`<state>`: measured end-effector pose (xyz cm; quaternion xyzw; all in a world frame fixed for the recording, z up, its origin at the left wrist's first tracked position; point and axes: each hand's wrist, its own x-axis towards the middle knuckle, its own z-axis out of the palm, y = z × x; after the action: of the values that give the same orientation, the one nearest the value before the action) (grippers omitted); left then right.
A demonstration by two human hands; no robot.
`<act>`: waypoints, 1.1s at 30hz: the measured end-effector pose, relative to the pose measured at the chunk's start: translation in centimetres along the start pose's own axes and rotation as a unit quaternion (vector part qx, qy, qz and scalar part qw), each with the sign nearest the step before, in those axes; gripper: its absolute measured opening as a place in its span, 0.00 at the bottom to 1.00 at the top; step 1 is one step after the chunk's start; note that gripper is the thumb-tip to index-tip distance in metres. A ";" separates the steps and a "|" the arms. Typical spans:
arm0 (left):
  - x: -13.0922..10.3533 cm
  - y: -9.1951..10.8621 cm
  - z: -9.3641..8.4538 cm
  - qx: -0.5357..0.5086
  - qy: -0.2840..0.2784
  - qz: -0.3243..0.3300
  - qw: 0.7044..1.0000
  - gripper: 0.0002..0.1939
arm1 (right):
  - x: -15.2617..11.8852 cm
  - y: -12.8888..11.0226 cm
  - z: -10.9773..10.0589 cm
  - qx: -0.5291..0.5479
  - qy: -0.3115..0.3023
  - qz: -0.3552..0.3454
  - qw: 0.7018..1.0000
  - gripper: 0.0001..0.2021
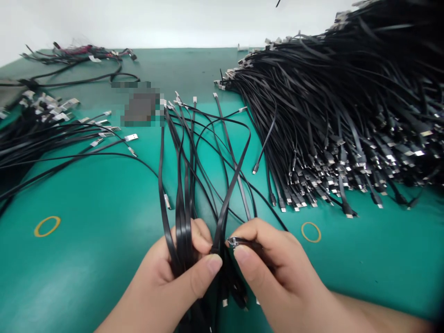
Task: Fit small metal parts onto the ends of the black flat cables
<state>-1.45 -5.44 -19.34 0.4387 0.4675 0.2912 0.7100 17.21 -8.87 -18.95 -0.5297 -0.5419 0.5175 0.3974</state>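
Observation:
My left hand [187,273] is closed round several flat black cables [183,203], with its thumb and fingertip on one cable near its end. Those cables run up the green table, their silver USB plugs at the far end, and their lower ends hang below my hand. Just right of it, my right hand [267,263] pinches a small dark piece with a shiny metal tip [234,241] between thumb and forefinger; most of that piece is hidden in the fingers. The two hands are close together but apart.
A large heap of black cables [312,101] covers the right side. Another cable bundle [45,129] lies at the left, with tangled wires [83,53] behind. Yellow rings lie at left [47,226] and right [311,232] on the green table [104,259].

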 end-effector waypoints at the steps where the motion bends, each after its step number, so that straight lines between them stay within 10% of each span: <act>1: 0.0 0.0 0.1 -0.004 -0.003 -0.005 1.000 0.14 | 0.0 0.1 0.0 0.006 0.004 -0.020 1.000 0.10; 9: 0.3 0.7 0.4 -0.007 -0.049 -0.018 0.999 0.16 | -0.1 0.6 0.3 0.001 0.027 -0.150 0.988 0.06; 33: 0.9 0.6 0.4 -0.062 -0.147 0.006 0.987 0.13 | 0.6 0.0 -1.0 -0.217 0.037 -0.248 0.943 0.10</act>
<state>-0.76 -4.56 -19.11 0.4347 0.3367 0.2563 0.7950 18.09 -8.15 -18.90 -0.4707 -0.7404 0.2521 0.4082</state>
